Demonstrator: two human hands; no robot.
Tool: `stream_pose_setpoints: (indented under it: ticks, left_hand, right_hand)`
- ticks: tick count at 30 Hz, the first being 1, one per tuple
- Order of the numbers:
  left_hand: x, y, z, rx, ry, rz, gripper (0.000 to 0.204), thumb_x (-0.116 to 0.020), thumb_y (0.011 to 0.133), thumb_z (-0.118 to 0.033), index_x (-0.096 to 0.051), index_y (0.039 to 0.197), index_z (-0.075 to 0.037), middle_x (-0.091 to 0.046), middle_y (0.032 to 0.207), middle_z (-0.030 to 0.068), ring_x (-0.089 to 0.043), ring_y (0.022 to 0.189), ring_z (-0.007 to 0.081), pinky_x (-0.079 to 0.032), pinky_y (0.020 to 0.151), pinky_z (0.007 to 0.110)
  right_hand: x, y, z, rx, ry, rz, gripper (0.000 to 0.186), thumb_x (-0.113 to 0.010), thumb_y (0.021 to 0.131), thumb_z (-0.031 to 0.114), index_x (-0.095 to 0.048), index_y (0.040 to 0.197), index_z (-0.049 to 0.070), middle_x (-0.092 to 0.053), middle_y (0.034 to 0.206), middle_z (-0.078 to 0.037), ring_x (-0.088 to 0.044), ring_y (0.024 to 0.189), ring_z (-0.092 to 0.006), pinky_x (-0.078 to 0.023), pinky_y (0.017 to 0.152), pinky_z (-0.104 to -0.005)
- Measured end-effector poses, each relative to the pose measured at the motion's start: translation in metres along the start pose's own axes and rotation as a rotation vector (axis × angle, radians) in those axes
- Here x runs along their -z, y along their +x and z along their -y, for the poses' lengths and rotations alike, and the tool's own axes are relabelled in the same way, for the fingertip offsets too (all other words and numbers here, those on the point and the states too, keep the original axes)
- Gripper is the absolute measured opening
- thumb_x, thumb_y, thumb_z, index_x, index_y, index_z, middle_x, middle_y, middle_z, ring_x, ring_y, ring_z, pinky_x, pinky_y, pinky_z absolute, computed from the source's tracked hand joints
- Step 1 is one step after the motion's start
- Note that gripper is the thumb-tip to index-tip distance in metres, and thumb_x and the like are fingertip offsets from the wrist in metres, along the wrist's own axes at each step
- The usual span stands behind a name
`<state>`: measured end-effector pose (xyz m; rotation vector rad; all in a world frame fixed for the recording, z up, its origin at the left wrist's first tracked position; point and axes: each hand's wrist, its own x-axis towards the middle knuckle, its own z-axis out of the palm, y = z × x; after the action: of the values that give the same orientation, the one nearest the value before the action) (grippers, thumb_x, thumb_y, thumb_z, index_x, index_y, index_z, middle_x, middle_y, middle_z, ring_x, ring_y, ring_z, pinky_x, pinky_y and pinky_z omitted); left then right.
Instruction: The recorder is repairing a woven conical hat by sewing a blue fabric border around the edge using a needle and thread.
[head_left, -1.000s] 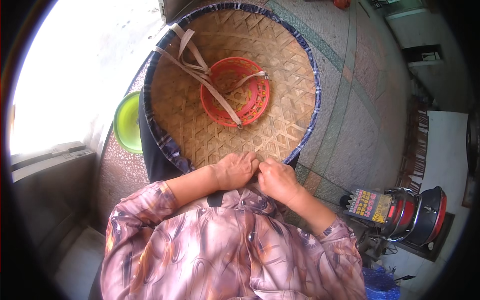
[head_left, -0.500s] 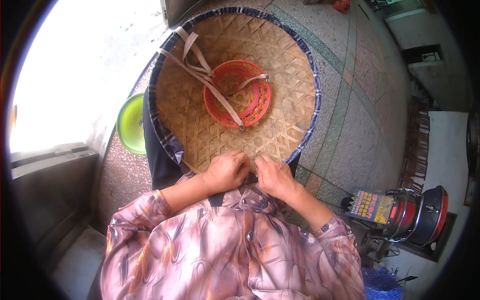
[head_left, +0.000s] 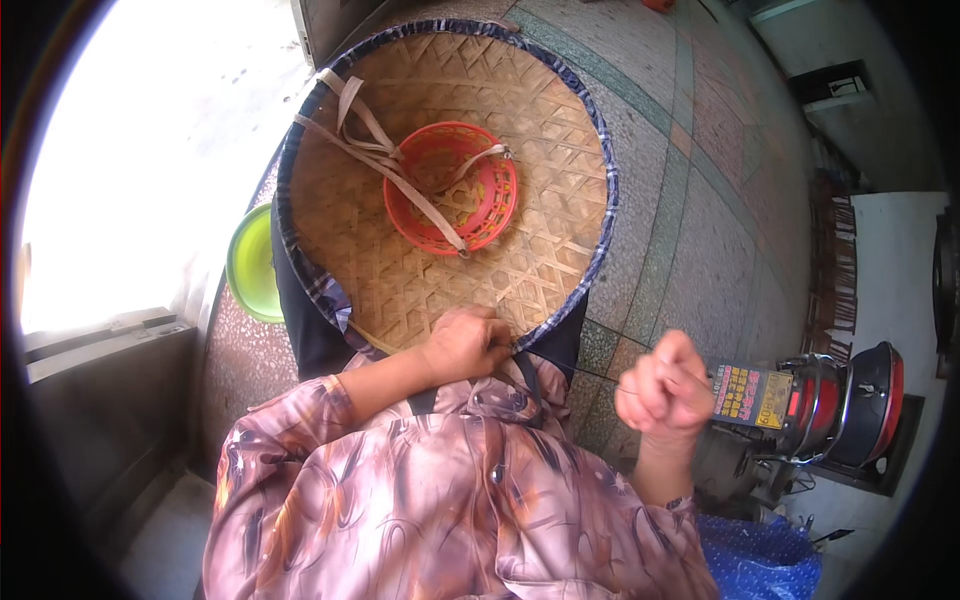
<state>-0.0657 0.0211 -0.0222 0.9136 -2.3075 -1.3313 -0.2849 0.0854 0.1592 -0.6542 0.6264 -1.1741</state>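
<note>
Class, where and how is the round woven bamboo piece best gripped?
Probably pinch its cloth-bound right rim, coming from the right: that thin edge looks unobstructed, whereas pale straps cross the inside at left and the left hand is at the near edge.

Across the legs [head_left: 305, 335], a bamboo hat [head_left: 555, 210]; inside it, a basket [head_left: 497, 205] (straps [head_left: 425, 205] over that); at the near rim, the left hand [head_left: 465, 342]; leftward, a basin [head_left: 257, 265]; far right, a motorbike [head_left: 820, 405].

Left hand [head_left: 465, 341]: fingertips hidden. Green basin [head_left: 254, 268], 1: partly hidden. Red object [head_left: 659, 5], 1: cut off by top edge.
</note>
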Motion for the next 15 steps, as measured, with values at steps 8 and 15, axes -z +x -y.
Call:
stream_pose_setpoints:
  ticks: [8,15]
  left_hand:
    - [-0.001,0.004,0.0,-0.007,-0.024,-0.008,0.014,-0.071,0.078,-0.023,-0.07,0.085,-0.011,-0.064,0.087,0.0099,-0.062,0.091,0.0299,-0.049,0.08,0.041]
    - [-0.002,0.004,0.002,-0.014,-0.002,-0.006,0.014,-0.071,0.078,-0.022,-0.07,0.085,-0.011,-0.065,0.087,0.0101,-0.062,0.09,0.0302,-0.049,0.08,0.041]
  right_hand:
    - [-0.037,-0.07,0.08,0.619,0.078,-0.016,0.01,-0.046,0.094,0.005,-0.038,0.088,0.005,-0.044,0.055,-0.005,-0.04,0.036,-0.0122,-0.035,0.036,-0.0269]
    - [-0.044,-0.146,0.169,1.073,0.126,-0.05,0.016,-0.034,0.095,0.005,-0.04,0.081,0.005,-0.035,0.054,-0.003,-0.035,0.037,-0.011,-0.048,0.048,-0.0269]
